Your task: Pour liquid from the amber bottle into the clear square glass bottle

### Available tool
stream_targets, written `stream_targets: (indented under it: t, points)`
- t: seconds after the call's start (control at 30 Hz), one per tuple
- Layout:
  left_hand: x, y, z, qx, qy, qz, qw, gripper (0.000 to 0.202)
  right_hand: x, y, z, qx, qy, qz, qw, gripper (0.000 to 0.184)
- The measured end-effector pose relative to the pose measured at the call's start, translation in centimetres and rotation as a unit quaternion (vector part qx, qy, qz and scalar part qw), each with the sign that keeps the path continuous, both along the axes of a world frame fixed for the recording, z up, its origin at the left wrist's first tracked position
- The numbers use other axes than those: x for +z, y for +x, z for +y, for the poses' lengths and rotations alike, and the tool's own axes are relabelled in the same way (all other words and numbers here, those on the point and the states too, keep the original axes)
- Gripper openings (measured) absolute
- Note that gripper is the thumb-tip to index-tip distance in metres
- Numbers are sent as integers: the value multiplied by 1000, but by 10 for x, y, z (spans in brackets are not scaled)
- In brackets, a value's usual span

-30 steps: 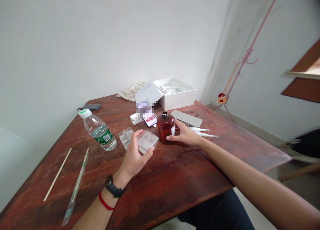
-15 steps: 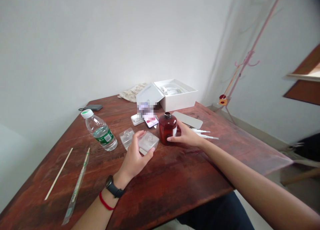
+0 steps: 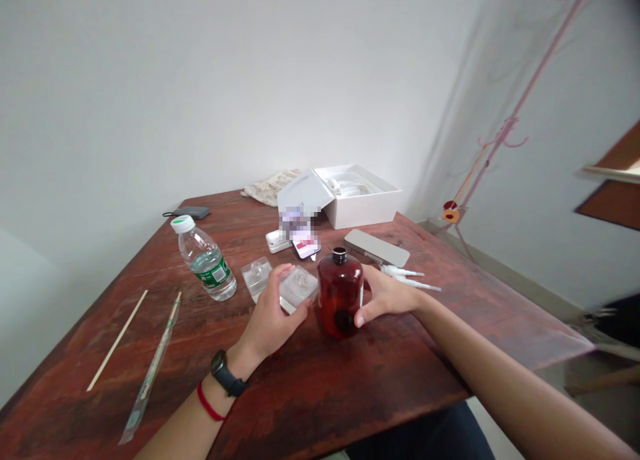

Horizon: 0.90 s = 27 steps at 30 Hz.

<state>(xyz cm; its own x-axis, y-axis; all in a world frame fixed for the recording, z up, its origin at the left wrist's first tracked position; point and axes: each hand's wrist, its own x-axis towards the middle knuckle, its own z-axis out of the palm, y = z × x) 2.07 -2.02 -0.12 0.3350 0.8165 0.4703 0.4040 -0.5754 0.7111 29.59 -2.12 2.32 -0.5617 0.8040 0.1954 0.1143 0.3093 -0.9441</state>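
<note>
My right hand (image 3: 387, 293) grips a reddish-brown, see-through bottle (image 3: 340, 293) from its right side, thumb at the front. The bottle is upright, and its narrow neck has no cap on. To its left, my left hand (image 3: 275, 313) is half curled with thumb and fingers apart. Between them lies a clear plastic square (image 3: 300, 285) with a round raised part; whether the fingertips touch it I cannot tell. A similar clear square (image 3: 257, 277) lies just left of the fingers. White nozzle-like pieces (image 3: 407, 277) are behind my right hand.
A water bottle (image 3: 207, 267) with a green label stands at left, near a bare stick (image 3: 117, 340) and a wrapped pair of chopsticks (image 3: 155, 360). Farther back are a phone (image 3: 305, 245), a grey case (image 3: 377, 248), an open white box (image 3: 365, 207) and a cloth (image 3: 270, 188).
My right hand has brought the brown bottle nearer to me, still upright. My left hand has hardly moved. The view has shifted slightly.
</note>
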Motion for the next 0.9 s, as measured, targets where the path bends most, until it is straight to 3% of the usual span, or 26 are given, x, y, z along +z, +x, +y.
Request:
stream_targets:
  t: [0.1, 0.5, 0.77, 0.9]
  points:
    - [1, 0, 0, -4, -3, 0, 1000, 59, 1, -10, -6, 52, -16, 1, 999, 95]
    - [-6, 3, 1, 7, -46, -53, 997, 72, -9, -36, -21, 91, -58, -16, 994, 98]
    - [6, 3, -3, 52, 13, -119, 991, 62, -11, -17, -16, 54, -77, 2, 996, 99]
    - [9, 2, -5, 89, 54, -157, 982, 59, -18, 1, -4, -19, -50, 2, 999, 93]
